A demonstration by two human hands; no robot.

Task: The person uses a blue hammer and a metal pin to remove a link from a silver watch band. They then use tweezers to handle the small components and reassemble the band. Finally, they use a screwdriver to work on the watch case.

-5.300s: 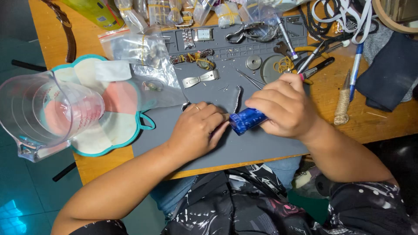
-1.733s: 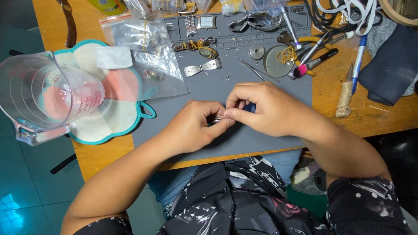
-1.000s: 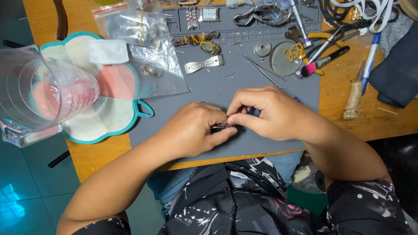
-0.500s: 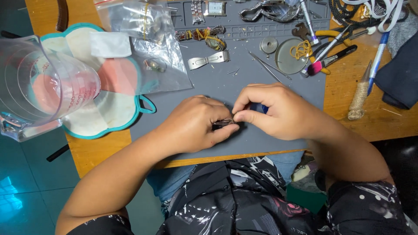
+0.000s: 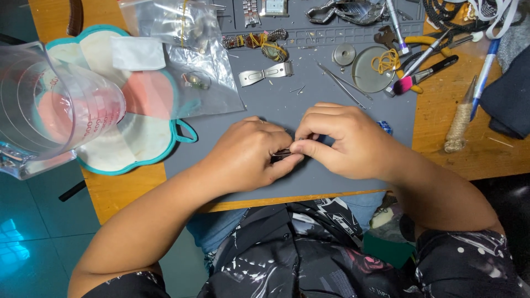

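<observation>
Both hands meet over the grey work mat (image 5: 287, 110) near its front edge. My left hand (image 5: 245, 157) pinches a small dark metal part (image 5: 280, 155), mostly hidden between the fingers. My right hand (image 5: 345, 140) presses thumb and fingertips onto the same part from the right. A sliver of a blue tool (image 5: 385, 127) shows behind my right hand; whether that hand holds it is hidden.
A clear measuring jug (image 5: 52, 118) and a teal-rimmed tray (image 5: 138, 160) stand left. Clear plastic bags (image 5: 182, 55), a metal watch clasp (image 5: 265, 73), round metal discs (image 5: 364, 69), tweezers, brushes, pens and pliers crowd the mat's back. A twine-wrapped tool (image 5: 459, 124) lies right.
Earlier my right hand held a blue tool in plain view beside the left hand. Now both hands have closed together on the small dark part, and the blue tool is almost hidden.
</observation>
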